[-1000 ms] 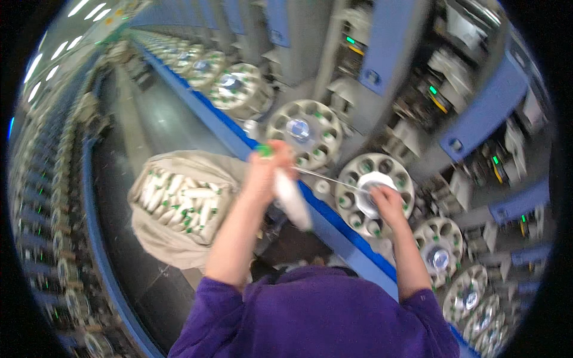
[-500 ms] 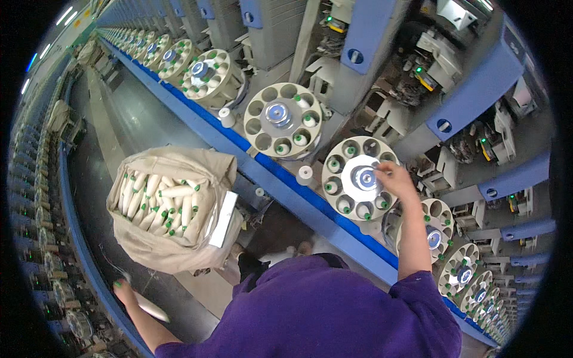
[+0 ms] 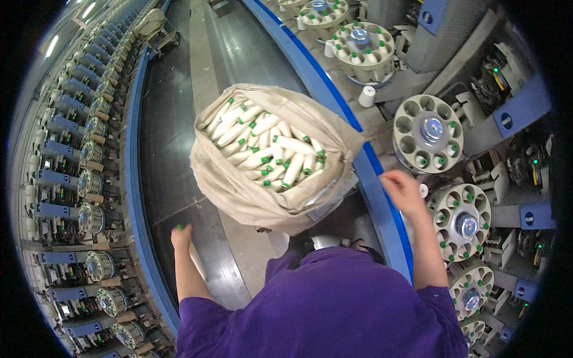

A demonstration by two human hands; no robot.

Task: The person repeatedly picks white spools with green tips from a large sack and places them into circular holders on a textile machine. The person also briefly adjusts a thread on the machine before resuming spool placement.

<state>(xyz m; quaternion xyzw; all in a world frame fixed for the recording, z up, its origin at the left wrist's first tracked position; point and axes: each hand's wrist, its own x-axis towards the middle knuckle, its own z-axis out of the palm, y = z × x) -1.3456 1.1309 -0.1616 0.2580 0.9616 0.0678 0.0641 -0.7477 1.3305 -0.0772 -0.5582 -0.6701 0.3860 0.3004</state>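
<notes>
Since half a second ago my right hand [image 3: 401, 190] has come off the round bobbin magazine and now hangs over the blue rail [image 3: 375, 179], fingers loosely curled with nothing in them; my left hand [image 3: 181, 237] is down at my side over the dark floor [image 3: 161, 137], closed round a white bobbin [image 3: 197, 262] with a green tip showing above the knuckles; the open cloth sack [image 3: 239, 191], heaped with white bobbins on green tubes, stands just ahead of me between the two hands; nearest my right hand is a magazine [image 3: 462, 222] with several pockets already filled, and the one above it [image 3: 428, 134] has most pockets bare. I judge the risk to be the bobbin in my left hand; it hangs low and out of my direct line, so a swing across could catch the sack's raised rim or the rail and knock it loose, or drag yarn off it. Room is tight; machine rows close the aisle on both sides, the sack fills its middle, and the free path runs over the sack's top.
</notes>
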